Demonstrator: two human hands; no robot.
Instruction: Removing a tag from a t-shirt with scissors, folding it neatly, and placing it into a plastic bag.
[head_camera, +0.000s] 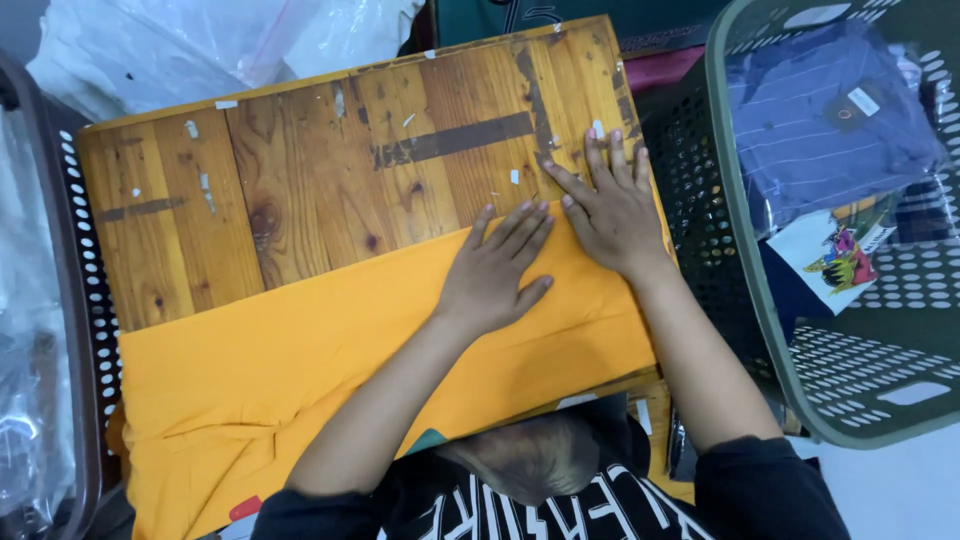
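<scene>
The left hand (495, 270) is laid flat, released, on orange cloth (300, 350); the right hand (610, 205) is spread, ungrasping, across its far edge onto the wooden board (300, 170).

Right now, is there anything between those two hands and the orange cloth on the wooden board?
Nothing visible. The left hand lies flat on the orange cloth; the right hand rests at its upper edge, fingers on the wooden board.

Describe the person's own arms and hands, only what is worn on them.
Both forearms are bare. The left hand and right hand wear no gloves; no rings, watch or bracelet can be seen. Black sleeves end around the elbows, part of a black top with large white lettering across the chest.
</scene>
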